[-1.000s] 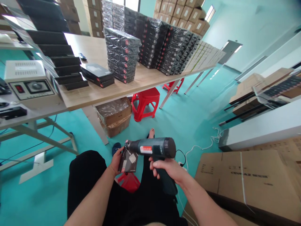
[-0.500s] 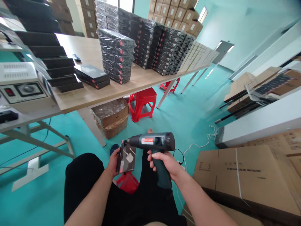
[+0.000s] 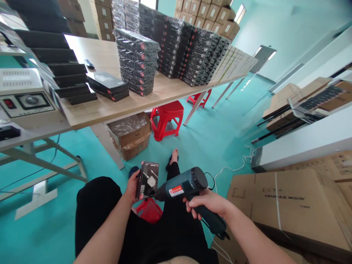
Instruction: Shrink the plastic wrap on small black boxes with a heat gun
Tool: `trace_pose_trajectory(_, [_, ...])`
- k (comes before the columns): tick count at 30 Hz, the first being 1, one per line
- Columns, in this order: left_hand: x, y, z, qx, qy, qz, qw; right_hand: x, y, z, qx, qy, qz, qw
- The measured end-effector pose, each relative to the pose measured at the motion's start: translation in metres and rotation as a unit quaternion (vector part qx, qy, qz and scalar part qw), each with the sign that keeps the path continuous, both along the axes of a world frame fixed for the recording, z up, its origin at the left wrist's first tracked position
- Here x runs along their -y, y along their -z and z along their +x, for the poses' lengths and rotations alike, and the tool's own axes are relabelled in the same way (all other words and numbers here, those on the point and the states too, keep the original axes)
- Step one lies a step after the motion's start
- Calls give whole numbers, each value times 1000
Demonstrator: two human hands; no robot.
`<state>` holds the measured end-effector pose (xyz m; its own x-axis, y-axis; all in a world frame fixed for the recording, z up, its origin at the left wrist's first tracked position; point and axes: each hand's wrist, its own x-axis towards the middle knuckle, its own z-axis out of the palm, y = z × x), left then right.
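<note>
My left hand [image 3: 133, 188] is closed around the left edge of a small black box [image 3: 149, 179] that has a white charger and cables printed on its face. Wrapped round the handle of a dark green heat gun [image 3: 181, 184] is my right hand [image 3: 205, 203]. The gun tilts, its black nozzle pointing left and down at the lower right corner of the box. Whether nozzle and box touch, I cannot tell. Both are held above my lap, over a red stool seat [image 3: 149, 211] between my legs.
Film-wrapped black boxes [image 3: 137, 60] stand in stacks on the wooden table [image 3: 110, 114]. Beneath it are an open carton [image 3: 130, 137] with clear film and a red stool [image 3: 167, 119]. Large cartons [image 3: 286, 205] stand on the right. A white cord [image 3: 231, 169] runs across the floor.
The heat gun has swung down and right, its nozzle moving from the box's upper part to its lower right corner. My left hand and the box have hardly moved.
</note>
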<state>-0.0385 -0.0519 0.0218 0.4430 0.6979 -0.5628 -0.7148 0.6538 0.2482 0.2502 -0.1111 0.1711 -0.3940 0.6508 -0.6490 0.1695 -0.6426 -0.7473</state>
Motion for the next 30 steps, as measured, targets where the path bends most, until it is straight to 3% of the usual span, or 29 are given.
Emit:
trace_pose_trajectory(6, [0,0,-2,-22,-17,-14,1000,3,0,-7,11,84,41,996])
trace_pose_trajectory(11, [0,-1,-2,-16,-21,-5,1000,11,0,-8,-5,15,-5,1000])
trace_pose_trajectory(16, [-1,0,-3,-15,-52,4,999,23,5,-12,11,124,19,992])
trace_pose_trajectory(21, [-2,-1,-6,-1,-85,21,996,38,10,-31,-54,74,-24,995])
trace_pose_trajectory(26, [-1,-5,-7,12,-106,22,994,42,11,-28,-8,169,21,985])
trace_pose_trajectory(30, [-2,-4,-5,15,-87,28,996,45,1,-24,-55,72,-26,996])
